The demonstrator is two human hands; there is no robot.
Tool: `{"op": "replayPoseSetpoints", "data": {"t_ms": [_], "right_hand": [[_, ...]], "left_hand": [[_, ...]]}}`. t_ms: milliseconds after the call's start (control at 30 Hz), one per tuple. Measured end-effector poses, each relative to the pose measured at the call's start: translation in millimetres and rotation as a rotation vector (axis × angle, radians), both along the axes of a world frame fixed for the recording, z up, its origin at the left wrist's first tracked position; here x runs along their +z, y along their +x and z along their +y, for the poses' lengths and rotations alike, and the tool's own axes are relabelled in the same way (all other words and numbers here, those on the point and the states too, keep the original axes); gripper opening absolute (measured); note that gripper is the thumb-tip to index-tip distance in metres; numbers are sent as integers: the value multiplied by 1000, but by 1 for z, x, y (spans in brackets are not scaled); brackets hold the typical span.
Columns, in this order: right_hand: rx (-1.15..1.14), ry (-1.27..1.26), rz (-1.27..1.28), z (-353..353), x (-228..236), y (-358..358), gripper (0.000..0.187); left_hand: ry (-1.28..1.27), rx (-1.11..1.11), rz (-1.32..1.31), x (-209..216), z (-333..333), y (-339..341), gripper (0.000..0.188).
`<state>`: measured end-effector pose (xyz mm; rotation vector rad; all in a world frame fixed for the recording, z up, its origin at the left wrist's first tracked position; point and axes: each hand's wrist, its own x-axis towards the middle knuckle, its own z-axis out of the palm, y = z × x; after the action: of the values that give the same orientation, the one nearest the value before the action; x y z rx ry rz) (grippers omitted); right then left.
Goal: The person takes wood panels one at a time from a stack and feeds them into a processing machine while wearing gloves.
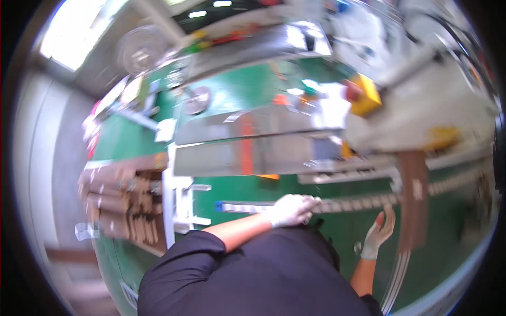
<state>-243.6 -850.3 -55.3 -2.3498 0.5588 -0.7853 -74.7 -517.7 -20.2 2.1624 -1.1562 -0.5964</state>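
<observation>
My left hand (293,210), in a white glove, lies across a long narrow strip (358,204) in front of my body. Its fingers are bent and pressed together, and blur hides what is inside them. Pale segments run along the strip, and a blue piece (219,206) caps its left end. Farther right, my gloved right hand (380,231) is raised just below the strip, its fingers stretched out and the thumb apart. Nothing shows in it. Beside that hand, a long brown board (414,200) lies crosswise over the strip.
Beyond the strip are grey flat panels (211,159) with an orange band (246,147). A yellow box (366,95) stands at the far right of them. On the left, a rack holds stacked brown pieces (113,205) beside a white frame (184,203). Behind it is a fan (141,52).
</observation>
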Motion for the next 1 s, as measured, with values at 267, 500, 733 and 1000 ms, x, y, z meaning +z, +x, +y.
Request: {"op": "replayPoseSetpoints", "data": {"t_ms": [267,500,733,1000], "right_hand": [[1109,-87,410,213,14,148,41],[1278,-212,415,355,36,144,43],[1259,-239,527,419,34,148,40],[1130,-281,479,447,33,146,35]], "left_hand": [[400,465,-163,15,161,-34,52],[122,1540,2,-52,366,-137,48],[-868,2538,-416,-128,649,-277,35],[-1044,2662,-328,-56,826,-265,51]]}}
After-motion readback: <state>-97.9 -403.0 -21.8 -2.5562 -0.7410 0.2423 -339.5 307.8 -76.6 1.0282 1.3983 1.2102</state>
